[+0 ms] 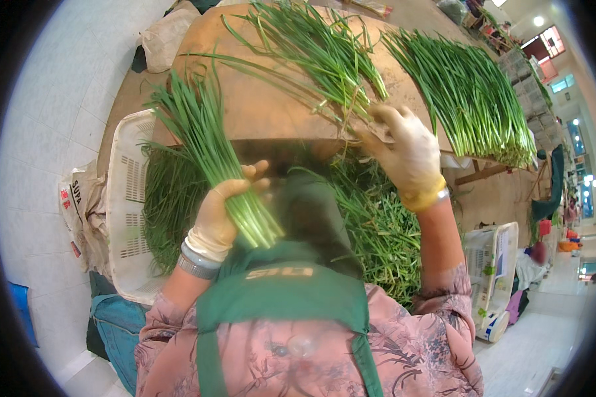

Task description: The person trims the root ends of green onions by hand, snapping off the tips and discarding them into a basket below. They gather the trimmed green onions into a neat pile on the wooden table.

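Note:
A bunch of garlic chives (208, 142) rests in my left hand (218, 215), its pale cut ends pointing toward me and its green tips pointing away to the left. The gloved fingers wrap round the lower stalks, with the fingertips showing on the far side. My right hand (407, 155), also gloved, is at the near edge of the table with its fingers bent in. Thin withered strands (346, 126) hang by its fingertips; whether they are pinched is unclear. Just beyond lies a loose pile of chives (318, 56) with its stalk ends near my right fingers.
Neatly laid chives (470, 99) cover the right of the brown table (265, 112). Below, a white plastic crate (127, 192) stands left beside more chives, and leafy trimmings (384, 231) heap up right of my lap. Another white crate (490, 264) and a sack (86, 205) stand on the floor.

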`<state>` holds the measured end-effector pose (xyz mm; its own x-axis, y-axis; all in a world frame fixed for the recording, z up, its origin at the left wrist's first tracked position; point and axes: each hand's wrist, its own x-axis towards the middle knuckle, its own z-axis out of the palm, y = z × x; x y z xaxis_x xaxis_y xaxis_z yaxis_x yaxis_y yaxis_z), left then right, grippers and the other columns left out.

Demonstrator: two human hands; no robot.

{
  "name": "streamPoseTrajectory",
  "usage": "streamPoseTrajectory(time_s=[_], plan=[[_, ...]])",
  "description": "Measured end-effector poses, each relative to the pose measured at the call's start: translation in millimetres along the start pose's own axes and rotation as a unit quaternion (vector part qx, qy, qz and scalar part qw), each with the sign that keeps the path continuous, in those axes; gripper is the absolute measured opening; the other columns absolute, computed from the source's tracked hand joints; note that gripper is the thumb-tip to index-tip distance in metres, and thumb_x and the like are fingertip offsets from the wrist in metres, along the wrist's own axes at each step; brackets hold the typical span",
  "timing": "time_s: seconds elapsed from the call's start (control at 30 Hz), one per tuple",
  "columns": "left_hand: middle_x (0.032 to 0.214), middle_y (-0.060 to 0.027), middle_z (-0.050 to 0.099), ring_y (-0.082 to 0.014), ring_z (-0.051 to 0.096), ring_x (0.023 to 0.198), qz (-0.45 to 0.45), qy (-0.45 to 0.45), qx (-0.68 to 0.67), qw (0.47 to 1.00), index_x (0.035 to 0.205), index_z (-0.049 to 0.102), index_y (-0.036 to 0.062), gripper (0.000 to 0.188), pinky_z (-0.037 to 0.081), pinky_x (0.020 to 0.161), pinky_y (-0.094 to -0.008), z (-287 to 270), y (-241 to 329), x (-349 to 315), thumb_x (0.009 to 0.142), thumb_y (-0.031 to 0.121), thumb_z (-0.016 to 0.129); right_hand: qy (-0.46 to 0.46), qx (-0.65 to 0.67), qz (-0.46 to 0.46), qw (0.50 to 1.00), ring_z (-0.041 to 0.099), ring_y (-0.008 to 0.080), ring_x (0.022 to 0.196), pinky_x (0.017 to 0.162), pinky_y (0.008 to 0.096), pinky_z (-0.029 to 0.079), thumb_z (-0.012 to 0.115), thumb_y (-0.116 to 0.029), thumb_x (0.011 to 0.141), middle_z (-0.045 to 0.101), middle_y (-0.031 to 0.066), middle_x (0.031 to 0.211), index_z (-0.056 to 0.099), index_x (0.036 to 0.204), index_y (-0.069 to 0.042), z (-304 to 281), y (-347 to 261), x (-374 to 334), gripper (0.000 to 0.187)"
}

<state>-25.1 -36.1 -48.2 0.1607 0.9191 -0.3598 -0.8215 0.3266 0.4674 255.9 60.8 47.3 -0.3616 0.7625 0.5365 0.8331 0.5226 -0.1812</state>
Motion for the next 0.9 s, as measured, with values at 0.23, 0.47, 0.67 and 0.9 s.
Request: streamPoseTrajectory(time_s=[0.23,0.47,0.67,0.9], plan=[[0.082,0.0004,0.045,-0.0111,0.043,0.068,-0.022,-0.127,-0.114,0.985,0.138,0.046,0.0013,0.043,0.041,0.069,-0.0289,15.3,30.4,1.7,0.099,0.013,0.057,-0.209,-0.141,0.011,0.968,0.071,0.0277,0.072,0.067,0.0396,0.056,0.056,-0.017,0.093,0.073,0.0136,0.085,0.072,0.097,-0.007,31.0,72.9,60.9,0.019],[0.079,0.0010,0.044,-0.0111,0.045,0.069,0.007,-0.140,-0.115,0.983,0.118,0.058,0.0044,0.023,0.044,0.071,-0.0292,15.8,32.2,4.8,0.097,0.012,0.062,-0.197,0.456,0.343,0.797,0.050,0.0062,0.050,0.046,0.0208,0.038,0.056,-0.033,0.100,0.064,-0.0024,0.073,0.070,0.105,-0.006,-11.0,51.7,43.6,0.031],[0.103,-0.0087,0.064,-0.0148,0.060,0.078,0.005,-0.024,0.008,1.000,0.112,0.059,0.0054,0.019,0.053,0.077,-0.0336,18.1,10.0,-1.2,0.094,0.007,0.065,-0.259,0.556,0.358,0.704,0.053,0.0060,0.053,0.047,0.0197,0.039,0.056,-0.028,0.100,0.068,0.0004,0.079,0.069,0.108,-0.006,15.3,4.8,-12.4,0.027],[0.086,-0.0063,0.067,-0.0171,0.065,0.076,0.065,0.030,0.152,0.986,0.101,0.063,0.0016,0.014,0.055,0.070,-0.0280,28.6,-16.9,24.4,0.089,0.004,0.070,-0.227,0.611,0.329,0.683,0.064,0.0121,0.077,0.072,0.0270,0.052,0.064,-0.021,0.097,0.071,0.0076,0.090,0.066,0.111,0.003,48.4,-51.5,-72.9,0.027]])
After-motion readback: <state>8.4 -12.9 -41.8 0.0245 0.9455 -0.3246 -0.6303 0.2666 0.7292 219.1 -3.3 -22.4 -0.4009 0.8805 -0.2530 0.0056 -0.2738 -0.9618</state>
